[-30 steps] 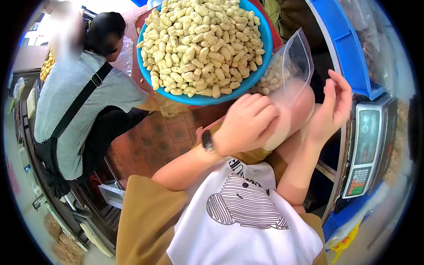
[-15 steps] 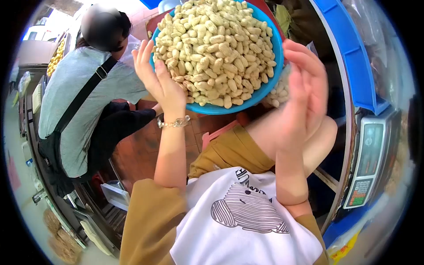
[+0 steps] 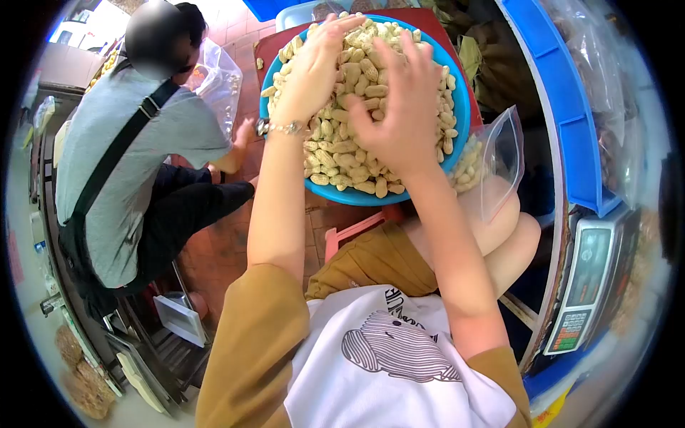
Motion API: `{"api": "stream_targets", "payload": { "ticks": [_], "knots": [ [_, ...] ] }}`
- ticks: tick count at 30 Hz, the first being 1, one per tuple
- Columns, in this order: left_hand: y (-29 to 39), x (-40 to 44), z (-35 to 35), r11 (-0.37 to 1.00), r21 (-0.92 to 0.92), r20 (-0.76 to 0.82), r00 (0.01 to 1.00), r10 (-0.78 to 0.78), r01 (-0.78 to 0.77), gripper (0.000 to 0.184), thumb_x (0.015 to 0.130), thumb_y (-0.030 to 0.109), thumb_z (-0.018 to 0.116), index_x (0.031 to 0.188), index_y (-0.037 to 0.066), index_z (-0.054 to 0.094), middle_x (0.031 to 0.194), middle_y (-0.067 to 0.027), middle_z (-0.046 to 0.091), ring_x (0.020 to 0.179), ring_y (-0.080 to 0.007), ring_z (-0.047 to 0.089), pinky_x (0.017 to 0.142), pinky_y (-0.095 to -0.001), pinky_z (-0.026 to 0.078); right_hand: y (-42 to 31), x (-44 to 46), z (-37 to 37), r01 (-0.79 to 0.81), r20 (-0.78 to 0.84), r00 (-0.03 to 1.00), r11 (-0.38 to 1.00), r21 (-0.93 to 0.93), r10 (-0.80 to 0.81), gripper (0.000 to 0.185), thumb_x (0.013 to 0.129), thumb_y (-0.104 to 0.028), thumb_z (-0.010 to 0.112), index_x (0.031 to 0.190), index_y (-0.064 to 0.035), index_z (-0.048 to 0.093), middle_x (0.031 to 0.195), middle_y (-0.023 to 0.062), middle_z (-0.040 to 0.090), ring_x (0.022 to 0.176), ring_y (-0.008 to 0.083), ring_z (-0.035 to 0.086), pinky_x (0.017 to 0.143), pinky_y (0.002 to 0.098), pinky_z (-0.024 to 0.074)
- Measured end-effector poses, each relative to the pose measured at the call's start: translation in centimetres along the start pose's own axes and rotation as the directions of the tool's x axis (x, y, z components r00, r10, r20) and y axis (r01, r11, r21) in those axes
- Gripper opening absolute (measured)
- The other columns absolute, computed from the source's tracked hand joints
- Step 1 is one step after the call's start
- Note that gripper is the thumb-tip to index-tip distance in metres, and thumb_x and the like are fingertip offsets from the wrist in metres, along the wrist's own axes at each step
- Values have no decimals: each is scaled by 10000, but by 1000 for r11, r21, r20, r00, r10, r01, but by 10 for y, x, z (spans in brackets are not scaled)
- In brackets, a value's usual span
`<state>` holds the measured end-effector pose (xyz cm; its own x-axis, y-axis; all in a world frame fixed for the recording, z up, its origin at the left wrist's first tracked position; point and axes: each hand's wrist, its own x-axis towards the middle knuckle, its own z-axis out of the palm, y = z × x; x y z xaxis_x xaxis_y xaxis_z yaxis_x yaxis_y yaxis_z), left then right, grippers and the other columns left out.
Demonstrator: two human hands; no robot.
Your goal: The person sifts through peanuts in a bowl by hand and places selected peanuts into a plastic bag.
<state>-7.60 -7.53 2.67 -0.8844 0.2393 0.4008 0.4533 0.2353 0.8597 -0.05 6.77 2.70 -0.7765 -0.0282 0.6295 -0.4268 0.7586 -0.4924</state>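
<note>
A round blue basin (image 3: 357, 197) is heaped with unshelled peanuts (image 3: 344, 155). My left hand (image 3: 314, 75), with a bracelet (image 3: 285, 128) at the wrist, lies over the heap's left side, fingers stretched out toward the far middle. Over the right side of the heap is my right hand (image 3: 403, 107), slightly blurred, its fingers spread and pointing away from me. Both hands look open, and no peanut is visibly gripped; the undersides of the palms are hidden. Beside the basin's right rim rests a clear plastic bag (image 3: 503, 160) with peanuts in it, near my knee.
The basin stands on a red surface (image 3: 268, 50). To the left, a person in a grey shirt (image 3: 121, 128) sits bent forward, a hand near the red surface's edge. A blue tray (image 3: 574, 135) and a digital scale (image 3: 589, 278) line the right. A pink stool (image 3: 349, 232) shows below the basin.
Both hands have moved from outside the basin's two sides inward over the peanuts. The basin sits lower in view, and the clear bag at right now shows more fully. The co-worker's arm has shifted.
</note>
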Motion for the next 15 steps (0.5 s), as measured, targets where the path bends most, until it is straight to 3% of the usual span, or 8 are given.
{"api": "stream_targets", "payload": {
  "ticks": [4, 7, 8, 10, 11, 15],
  "knots": [
    [-21, 13, 13, 983, -73, 117, 980, -159, 168, 547, 1042, 406, 272, 1290, 41, 597, 1400, -184, 508, 1420, -353, 303, 1164, -411, 224, 0, 18, 12, 79, 121, 992, 957, -278, -46, 768, 748, -393, 695, 1420, -126, 435, 1462, 223, 372, 1359, 533, 254, 1103, 688, 142],
    [-27, 16, 18, 990, 62, 102, 986, -129, 123, 474, 1025, 347, 342, 1219, 1, 601, 1294, -177, 570, 1283, -382, 446, 1098, -430, 326, 17, 22, 18, -32, 200, 976, 962, -270, 88, 813, 723, -462, 726, 1418, -146, 447, 1464, 188, 402, 1389, 459, 284, 1144, 627, 139],
    [-25, 10, 18, 991, 130, 91, 994, -52, 40, 453, 1018, 331, 359, 1184, -9, 608, 1254, -168, 591, 1240, -384, 477, 1078, -431, 349, 18, 21, 18, -72, 191, 975, 972, -225, 117, 770, 730, -450, 729, 1384, -129, 480, 1377, 164, 511, 1319, 410, 413, 1132, 578, 225],
    [-21, 8, 18, 951, 268, 43, 988, 147, -153, 356, 992, 266, 419, 1077, -14, 622, 1104, -145, 640, 1094, -356, 559, 981, -418, 425, 25, 18, 20, -56, 122, 990, 989, -136, 73, 695, 743, -411, 725, 1330, -107, 511, 1303, 137, 563, 1231, 372, 483, 1079, 521, 306],
    [-17, 8, 18, 964, 241, 40, 994, 102, -109, 348, 992, 261, 420, 1084, -6, 624, 1098, -151, 641, 1090, -349, 561, 972, -416, 427, 26, 18, 20, -44, 87, 995, 995, -90, 52, 657, 749, -391, 724, 1302, -96, 527, 1267, 124, 589, 1188, 354, 518, 1053, 493, 347],
    [-4, 6, 21, 991, 131, 19, 1000, -6, 3, 351, 998, 261, 411, 1094, 18, 645, 1069, -168, 643, 1063, -328, 566, 941, -406, 425, 24, 14, 21, -67, 1, 998, 997, 27, 67, 543, 749, -328, 688, 1208, -71, 550, 1144, 123, 592, 1069, 330, 520, 1024, 506, 346]
  ]
}}
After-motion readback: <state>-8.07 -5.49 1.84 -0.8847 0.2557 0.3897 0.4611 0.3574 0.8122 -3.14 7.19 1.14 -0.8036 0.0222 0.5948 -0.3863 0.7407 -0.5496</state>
